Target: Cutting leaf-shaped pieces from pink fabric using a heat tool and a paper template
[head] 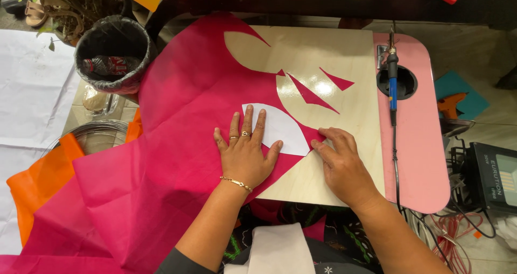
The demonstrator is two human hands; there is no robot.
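Two hands press a white paper template (280, 128) onto pink fabric (177, 161) on a board (323, 53).
Left hand (245, 155) lies flat, open; right hand (339, 163) pins the fabric's edge. Several shapes are already cut out; this one remains uncut.

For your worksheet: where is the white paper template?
In the head view, the white paper template lies on the pink fabric mid-table, under the left hand.
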